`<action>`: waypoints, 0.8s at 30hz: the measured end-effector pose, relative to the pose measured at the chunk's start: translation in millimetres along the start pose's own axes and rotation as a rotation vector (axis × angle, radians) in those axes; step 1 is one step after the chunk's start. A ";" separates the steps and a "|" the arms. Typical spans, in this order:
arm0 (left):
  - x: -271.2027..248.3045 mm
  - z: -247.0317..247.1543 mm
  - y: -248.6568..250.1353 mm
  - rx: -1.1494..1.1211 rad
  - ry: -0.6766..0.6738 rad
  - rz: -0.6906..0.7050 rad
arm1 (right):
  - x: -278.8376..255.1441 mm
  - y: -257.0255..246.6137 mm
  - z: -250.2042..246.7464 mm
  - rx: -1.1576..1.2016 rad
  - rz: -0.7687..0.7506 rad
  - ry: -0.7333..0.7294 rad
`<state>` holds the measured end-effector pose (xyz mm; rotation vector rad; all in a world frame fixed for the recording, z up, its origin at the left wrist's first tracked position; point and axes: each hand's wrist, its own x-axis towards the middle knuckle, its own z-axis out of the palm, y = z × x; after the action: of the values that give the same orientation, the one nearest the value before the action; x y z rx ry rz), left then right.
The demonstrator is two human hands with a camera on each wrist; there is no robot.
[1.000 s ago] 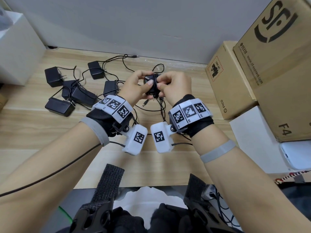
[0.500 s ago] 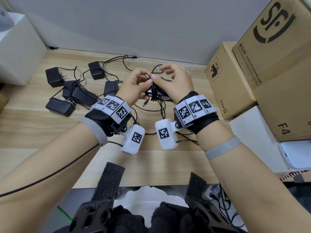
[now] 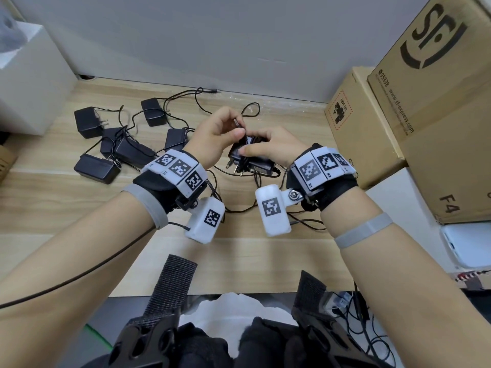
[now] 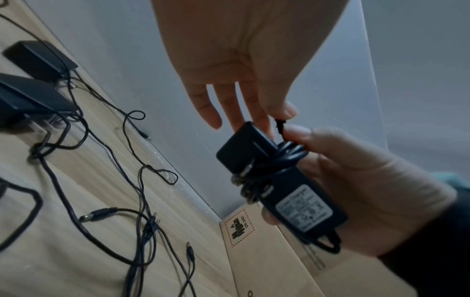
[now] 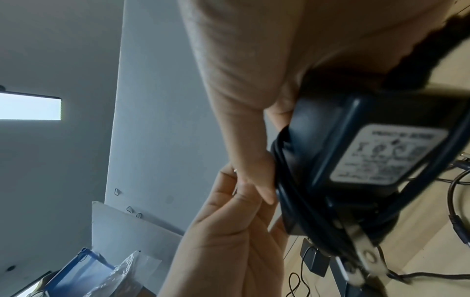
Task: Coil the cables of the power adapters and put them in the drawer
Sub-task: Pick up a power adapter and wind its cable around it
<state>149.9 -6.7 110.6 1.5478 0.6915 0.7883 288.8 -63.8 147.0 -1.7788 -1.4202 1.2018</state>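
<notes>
My right hand [image 3: 255,148] grips a black power adapter [image 3: 248,162] above the wooden table [image 3: 66,208], its cable wound round the body and its prongs pointing down to the left. The right thumb presses on the windings. My left hand [image 3: 235,127] pinches the free cable end [image 3: 237,121] between thumb and forefinger just above the adapter. In the left wrist view the labelled adapter [image 4: 282,180] lies in the right hand [image 4: 356,180] with the cable end [image 4: 279,125] pinched above. The right wrist view shows the adapter [image 5: 356,160] close up. No drawer is in view.
Several more black adapters [image 3: 97,168] with tangled loose cables [image 3: 186,96] lie on the table's left and middle. Cardboard boxes [image 3: 364,134] stand stacked at the right, and a white box [image 3: 26,83] stands at the far left. A white device [image 3: 467,243] sits at the right edge.
The adapter turned from upright between both hands to lying in the right hand. The left hand let go of the body and lifted the cable end; right fingers closed over the windings.
</notes>
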 end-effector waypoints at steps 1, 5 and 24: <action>-0.3 1.5 0.6 0.011 -0.006 -0.004 | 0.6 1.5 0.9 -0.001 0.007 -0.015; -1.1 4.5 -1.8 0.092 0.049 -0.029 | -0.5 4.0 4.6 -0.067 0.016 -0.061; -45.7 2.0 -36.9 -0.263 0.136 -0.534 | 13.2 37.0 38.5 0.649 0.231 0.019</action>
<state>124.6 -40.1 69.4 1.0105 1.0042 0.5536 271.7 -65.6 94.8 -1.4967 -0.6944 1.5381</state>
